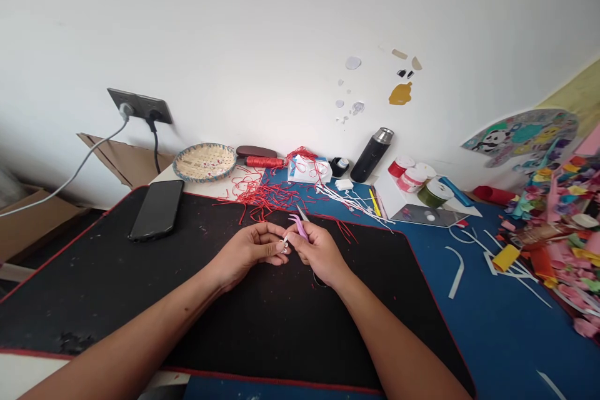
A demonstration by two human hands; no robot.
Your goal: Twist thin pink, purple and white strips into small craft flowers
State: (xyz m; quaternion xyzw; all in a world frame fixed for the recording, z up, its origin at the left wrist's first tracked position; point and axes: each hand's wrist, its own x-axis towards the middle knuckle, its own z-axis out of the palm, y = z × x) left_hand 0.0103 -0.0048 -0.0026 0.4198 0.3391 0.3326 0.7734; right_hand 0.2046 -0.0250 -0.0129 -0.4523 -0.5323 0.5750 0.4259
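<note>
Items at the upper left of the frame?

Dark wall socket panel (pixel 139 106) with two plugs, a grey cable (pixel 70 175) trailing down-left and a black cord (pixel 155 150) dropping from it. Below sits a cardboard box (pixel 32 225).

Next along, toward the centre?

Black smartphone (pixel 156 210) on a black desk mat (pixel 94 319) with red edging. Beyond it, a woven bamboo tray (pixel 204 162), a spool of red thread (pixel 265 162), and loose red thread strands (pixel 262 197) across the far edge of the mat.

Hands, lower centre?

Left hand (pixel 248 247): fingers closed, pinching a small white piece (pixel 283 247) just above the mat, its exact form too small to tell. Right hand (pixel 319 254): clenched on pink tweezers (pixel 299 228), right beside the white piece.

Upper right of centre?

White wire stems (pixel 347 203), black steel flask (pixel 372 155), lying tilted; red-lidded paint jars (pixel 405 175), a green ribbon roll (pixel 434 194).

Far right?

Panda-printed card (pixel 520 136) against the wall, white paper strips (pixel 457 272) on a blue tabletop (pixel 482 331), and a heap of coloured paper scraps (pixel 557 244).
</note>
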